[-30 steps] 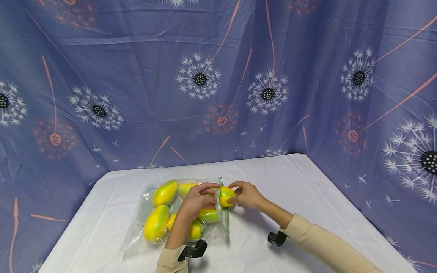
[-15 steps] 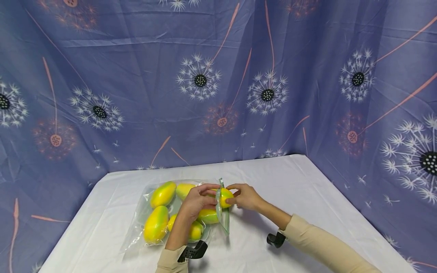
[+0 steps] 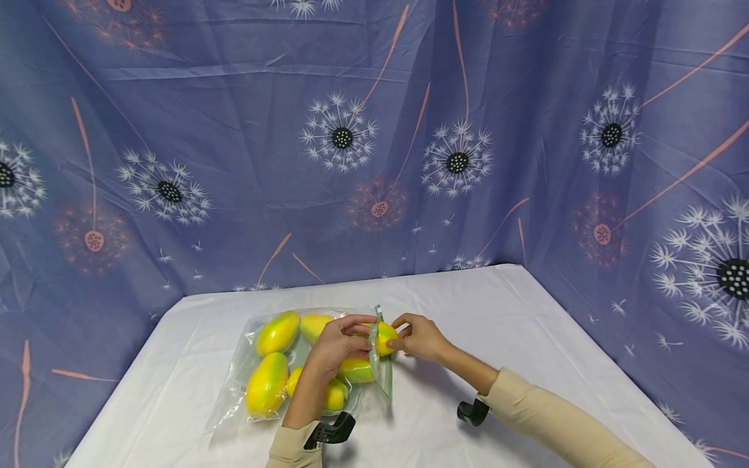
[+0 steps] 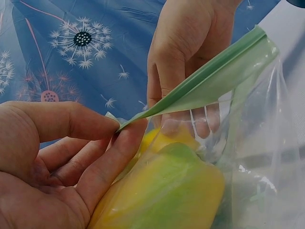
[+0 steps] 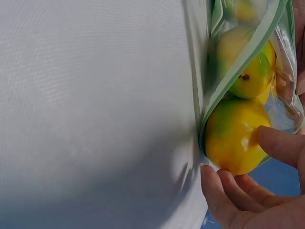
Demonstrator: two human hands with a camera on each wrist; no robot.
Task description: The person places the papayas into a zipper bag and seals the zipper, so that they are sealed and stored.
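A clear zip bag (image 3: pixel 234 388) with a green-edged mouth lies on the table, several yellow-green mangoes (image 3: pixel 267 385) inside it. My left hand (image 3: pixel 332 349) reaches over the bag; in the left wrist view its thumb and finger pinch the green zip edge (image 4: pixel 209 76), which is raised. At the mouth, my right hand (image 3: pixel 426 338) holds one mango (image 5: pixel 237 136) by its outer end, thumb on its side and fingertips at its tip. That mango sits partly inside the opening. Another mango (image 5: pixel 252 76) lies just beyond it within the bag.
A white cloth (image 3: pixel 497 312) covers the table. Blue-purple curtains (image 3: pixel 246 162) with dandelion prints hang behind it and along the sides. Each wrist carries a black camera mount (image 3: pixel 331 429).
The mango in my right hand has moved a little left, deeper into the bag's mouth, and the right hand with it. The left hand keeps its pinch on the edge.
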